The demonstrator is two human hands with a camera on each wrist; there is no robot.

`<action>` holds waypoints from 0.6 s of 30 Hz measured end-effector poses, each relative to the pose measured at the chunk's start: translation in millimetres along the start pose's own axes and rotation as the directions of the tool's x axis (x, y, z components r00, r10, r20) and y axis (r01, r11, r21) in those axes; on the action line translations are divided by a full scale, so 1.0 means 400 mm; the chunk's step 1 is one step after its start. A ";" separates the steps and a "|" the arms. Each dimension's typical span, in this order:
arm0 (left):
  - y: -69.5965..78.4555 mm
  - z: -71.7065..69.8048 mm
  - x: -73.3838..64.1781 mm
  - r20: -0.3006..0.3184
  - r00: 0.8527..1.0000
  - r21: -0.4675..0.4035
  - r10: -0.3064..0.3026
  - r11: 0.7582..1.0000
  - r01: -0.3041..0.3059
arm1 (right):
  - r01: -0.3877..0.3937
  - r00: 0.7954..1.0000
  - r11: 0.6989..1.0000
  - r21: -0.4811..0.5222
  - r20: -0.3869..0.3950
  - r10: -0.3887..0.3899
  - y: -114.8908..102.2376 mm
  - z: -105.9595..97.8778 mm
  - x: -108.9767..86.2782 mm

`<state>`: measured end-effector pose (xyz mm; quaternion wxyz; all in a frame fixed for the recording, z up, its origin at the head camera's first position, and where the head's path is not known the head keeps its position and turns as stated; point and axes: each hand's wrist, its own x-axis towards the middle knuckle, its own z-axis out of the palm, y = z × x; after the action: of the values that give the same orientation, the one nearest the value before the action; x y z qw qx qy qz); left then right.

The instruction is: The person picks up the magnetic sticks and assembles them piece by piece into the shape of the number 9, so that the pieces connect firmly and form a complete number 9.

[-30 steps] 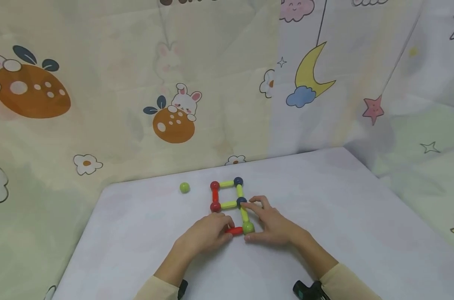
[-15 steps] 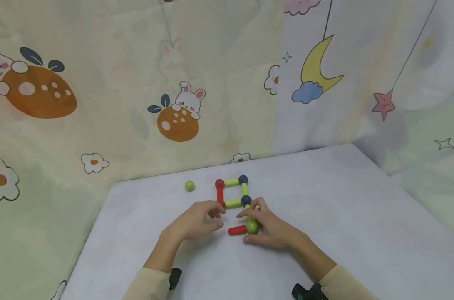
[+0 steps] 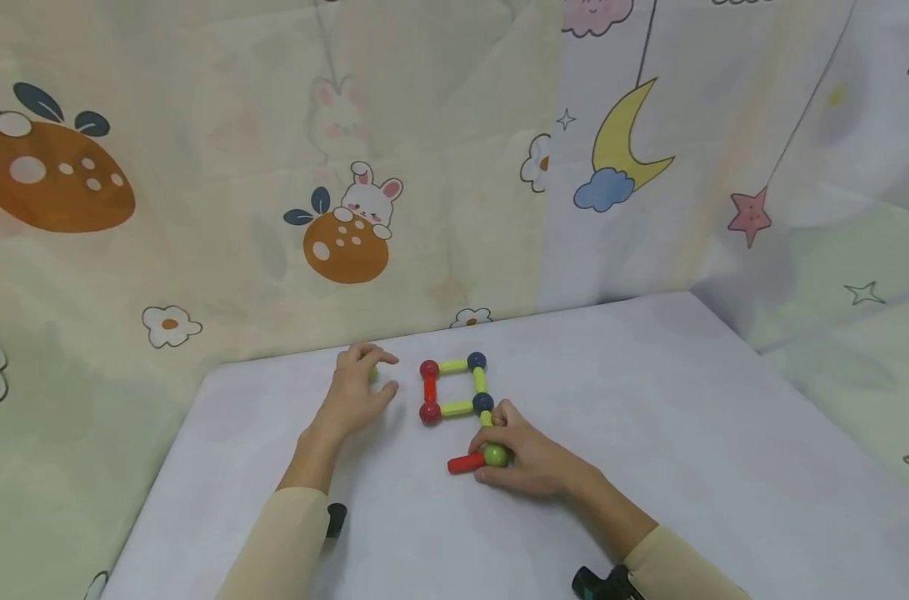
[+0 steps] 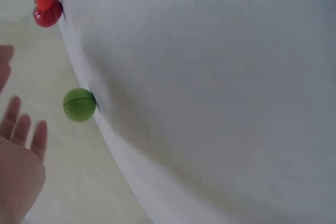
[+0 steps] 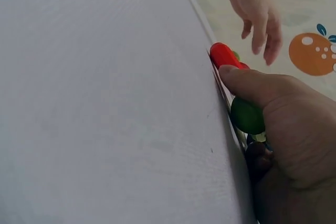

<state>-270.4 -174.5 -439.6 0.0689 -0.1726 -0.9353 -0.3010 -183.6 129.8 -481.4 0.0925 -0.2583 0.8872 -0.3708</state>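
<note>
In the head view, my left hand [image 3: 349,393] is at the table's far left, its fingers apart around a loose green ball [image 4: 79,105]. The left wrist view shows a gap between fingers and ball. My right hand [image 3: 532,457] pinches a red rod [image 3: 463,464] between thumb and index finger, where it meets a second green ball [image 3: 495,454]. From that ball a yellow-green rod [image 3: 486,419], partly hidden by the fingers, runs up to a dark blue ball [image 3: 482,402]. This blue ball is one corner of a flat square of rods, with red balls [image 3: 430,412] on its left side.
The pieces lie on a white-covered table [image 3: 649,400]. A patterned cloth [image 3: 454,167] with rabbits, oranges and a moon hangs behind its far edge. Black devices [image 3: 337,520] sit at both wrists.
My left hand has let go of the red rod and moved up and left to the loose green ball. The right hand has closed its fingers at the rod's joint with the other green ball.
</note>
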 end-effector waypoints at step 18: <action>-0.046 0.003 0.007 0.066 0.972 0.104 -0.226 0.970 0.219 | -0.001 0.989 1.000 0.025 -0.145 0.005 0.000 0.033 -0.005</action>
<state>-279.8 -186.8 -449.8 0.0068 -0.0746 -0.9641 -0.2549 -177.2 122.7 -490.9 0.0315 -0.2283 0.8874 -0.3993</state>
